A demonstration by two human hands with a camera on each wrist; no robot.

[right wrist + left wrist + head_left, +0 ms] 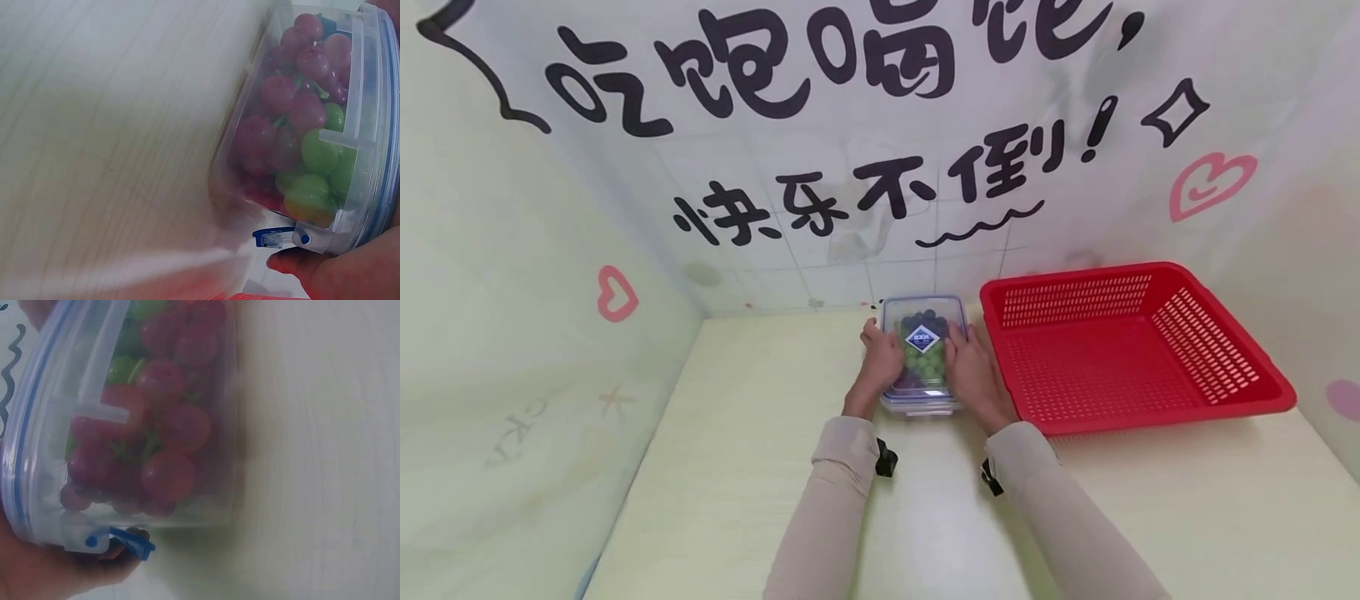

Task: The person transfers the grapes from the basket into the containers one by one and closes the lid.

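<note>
A clear plastic food container (931,385) with a blue-edged lid stands on the table, close to the back wall. Dark, green and red grapes (178,425) fill it; the red and green grapes (281,125) show through its side in the right wrist view. My left hand (880,360) grips the left side and my right hand (976,373) grips the right, thumbs over the lid's edges. A side latch (132,542) sticks outward beside my left fingers. The opposite latch (275,237) also stands out from the wall, just by a right fingertip.
A red perforated plastic basket (1075,367) sits just right of the container, close to my right hand. Behind is a wall covering (820,275) with black lettering. The pale wood-grain table (760,417) extends left and toward me.
</note>
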